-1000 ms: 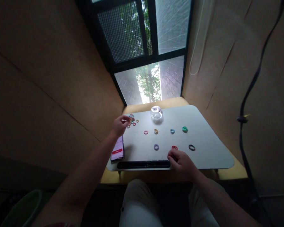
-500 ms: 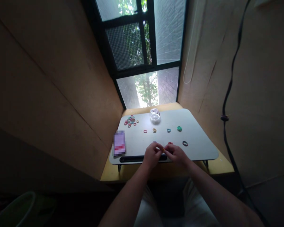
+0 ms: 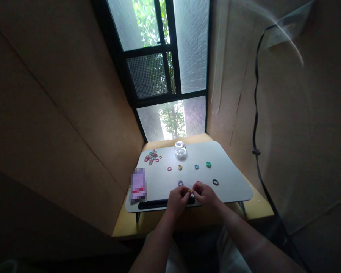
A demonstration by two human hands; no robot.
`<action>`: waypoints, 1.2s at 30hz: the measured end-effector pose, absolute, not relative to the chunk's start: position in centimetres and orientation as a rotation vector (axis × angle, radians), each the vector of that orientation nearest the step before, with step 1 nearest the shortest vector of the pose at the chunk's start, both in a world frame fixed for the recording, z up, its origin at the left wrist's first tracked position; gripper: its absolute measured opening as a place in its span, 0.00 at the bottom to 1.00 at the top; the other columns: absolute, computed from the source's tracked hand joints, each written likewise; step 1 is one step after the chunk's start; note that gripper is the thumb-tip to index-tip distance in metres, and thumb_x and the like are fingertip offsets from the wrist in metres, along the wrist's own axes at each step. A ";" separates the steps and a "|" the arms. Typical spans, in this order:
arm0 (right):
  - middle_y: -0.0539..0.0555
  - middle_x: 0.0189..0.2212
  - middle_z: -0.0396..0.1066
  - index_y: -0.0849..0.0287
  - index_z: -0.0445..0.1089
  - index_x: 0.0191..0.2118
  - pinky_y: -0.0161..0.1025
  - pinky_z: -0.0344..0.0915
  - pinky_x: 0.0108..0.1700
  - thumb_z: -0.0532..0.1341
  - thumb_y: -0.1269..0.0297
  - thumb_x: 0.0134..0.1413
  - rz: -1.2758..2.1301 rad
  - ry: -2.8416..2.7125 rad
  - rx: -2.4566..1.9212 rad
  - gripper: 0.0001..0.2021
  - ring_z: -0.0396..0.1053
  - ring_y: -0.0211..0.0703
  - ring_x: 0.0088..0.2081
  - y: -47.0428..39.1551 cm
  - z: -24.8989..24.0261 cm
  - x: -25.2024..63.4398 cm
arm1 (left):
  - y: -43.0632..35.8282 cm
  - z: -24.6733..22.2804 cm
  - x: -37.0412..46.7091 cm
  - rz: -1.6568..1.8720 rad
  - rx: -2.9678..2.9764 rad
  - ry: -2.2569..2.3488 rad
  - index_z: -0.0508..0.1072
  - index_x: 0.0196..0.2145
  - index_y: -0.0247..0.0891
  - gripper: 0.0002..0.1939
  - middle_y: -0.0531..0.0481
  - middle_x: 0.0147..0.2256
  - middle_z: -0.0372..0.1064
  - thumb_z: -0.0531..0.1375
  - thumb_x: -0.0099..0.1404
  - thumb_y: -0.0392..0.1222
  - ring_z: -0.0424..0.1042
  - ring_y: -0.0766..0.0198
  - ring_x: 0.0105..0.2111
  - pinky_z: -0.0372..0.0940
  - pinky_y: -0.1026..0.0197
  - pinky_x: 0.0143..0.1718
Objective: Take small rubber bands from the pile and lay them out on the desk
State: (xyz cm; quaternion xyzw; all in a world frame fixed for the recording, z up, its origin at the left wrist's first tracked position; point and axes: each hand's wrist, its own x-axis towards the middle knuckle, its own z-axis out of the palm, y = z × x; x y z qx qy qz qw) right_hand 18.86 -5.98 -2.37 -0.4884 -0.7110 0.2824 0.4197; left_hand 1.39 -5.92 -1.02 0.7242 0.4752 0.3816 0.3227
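Near the front edge of the white table (image 3: 159, 189), my left hand (image 3: 178, 200) and my right hand (image 3: 206, 194) meet, both pinching a small yellow band (image 3: 190, 190) between their fingertips. Just beyond my left hand lies a purple band (image 3: 181, 183). A bit of red (image 3: 198, 182) shows at my right hand's fingers, mostly hidden. To the right is a dark band (image 3: 215, 182). Farther back, a pink band (image 3: 169, 168), a tan band (image 3: 180, 167), a blue band (image 3: 196, 167) and a green bunch (image 3: 208, 165) form a row.
A pile of mixed coloured bands (image 3: 151, 156) lies at the table's back left. Clear round containers (image 3: 180, 151) stand at the back. A purple packet (image 3: 138, 185) is at the left edge, near a black slot (image 3: 153, 204). A dark cord (image 3: 255, 113) hangs on the right.
The view has shifted, so the table appears lower and further left. Both hands still hold the yellow band, and the purple band is now more exposed.
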 end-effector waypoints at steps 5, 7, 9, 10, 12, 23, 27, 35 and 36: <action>0.45 0.20 0.58 0.58 0.61 0.25 0.31 0.53 0.25 0.58 0.68 0.45 0.773 -1.727 -1.210 0.04 0.56 0.34 0.23 -5.8 -2.6 18.9 | -6.0 -1.2 1.4 1.032 1.727 1.229 0.75 0.32 0.38 0.12 0.51 0.26 0.74 0.59 0.61 0.49 0.70 0.64 0.26 0.63 0.63 0.30; 0.44 0.19 0.58 0.58 0.61 0.25 0.31 0.52 0.25 0.58 0.68 0.44 0.800 -1.715 -1.207 0.04 0.55 0.33 0.23 -5.7 -2.6 18.9 | -6.0 -1.2 1.4 1.040 1.673 1.229 0.75 0.32 0.38 0.12 0.50 0.26 0.74 0.60 0.60 0.49 0.71 0.64 0.26 0.64 0.63 0.29; 0.44 0.19 0.58 0.58 0.61 0.25 0.31 0.52 0.25 0.58 0.68 0.45 0.805 -1.712 -1.204 0.03 0.55 0.33 0.23 -5.7 -2.6 18.9 | -6.0 -1.1 1.4 1.042 1.665 1.231 0.75 0.32 0.38 0.12 0.50 0.26 0.74 0.60 0.60 0.50 0.71 0.63 0.26 0.64 0.62 0.30; 0.44 0.19 0.58 0.58 0.62 0.25 0.32 0.53 0.26 0.58 0.68 0.45 0.794 -1.714 -1.201 0.03 0.56 0.34 0.23 -5.7 -2.6 18.9 | -6.0 -1.1 1.4 1.033 1.677 1.226 0.76 0.32 0.38 0.12 0.50 0.26 0.74 0.60 0.60 0.50 0.72 0.63 0.27 0.64 0.62 0.30; 0.45 0.20 0.60 0.59 0.63 0.25 0.32 0.55 0.27 0.58 0.68 0.47 0.752 -1.731 -1.192 0.04 0.58 0.34 0.24 -5.9 -2.5 18.9 | -6.1 -0.9 1.3 1.001 1.715 1.210 0.76 0.33 0.38 0.13 0.49 0.27 0.75 0.60 0.60 0.51 0.72 0.63 0.28 0.64 0.62 0.31; 0.48 0.22 0.66 0.59 0.67 0.28 0.34 0.57 0.30 0.58 0.65 0.53 0.706 -1.756 -1.235 0.06 0.62 0.37 0.26 -6.3 -1.7 18.7 | -6.2 -0.8 1.3 0.930 1.816 1.239 0.77 0.34 0.38 0.15 0.49 0.28 0.76 0.58 0.62 0.52 0.73 0.63 0.27 0.64 0.62 0.31; 0.48 0.23 0.66 0.59 0.65 0.27 0.34 0.57 0.30 0.57 0.66 0.54 0.732 -1.716 -1.236 0.06 0.61 0.36 0.26 -6.0 -1.8 18.7 | -6.4 -0.7 1.4 0.928 1.820 1.221 0.75 0.32 0.38 0.14 0.50 0.26 0.75 0.58 0.63 0.52 0.72 0.64 0.26 0.63 0.63 0.30; 0.48 0.23 0.65 0.58 0.65 0.28 0.35 0.56 0.31 0.57 0.68 0.53 0.669 -1.768 -1.214 0.05 0.61 0.37 0.27 -6.6 -1.4 18.6 | -6.2 -0.6 1.4 0.948 1.797 1.230 0.75 0.32 0.38 0.14 0.49 0.27 0.75 0.59 0.61 0.53 0.72 0.64 0.27 0.64 0.63 0.30; 0.48 0.23 0.65 0.58 0.65 0.28 0.35 0.56 0.31 0.57 0.68 0.53 0.670 -1.763 -1.216 0.05 0.61 0.37 0.27 -6.6 -1.4 18.6 | -6.2 -0.6 1.4 0.943 1.805 1.235 0.75 0.31 0.39 0.15 0.49 0.27 0.75 0.59 0.61 0.53 0.72 0.64 0.27 0.64 0.63 0.30</action>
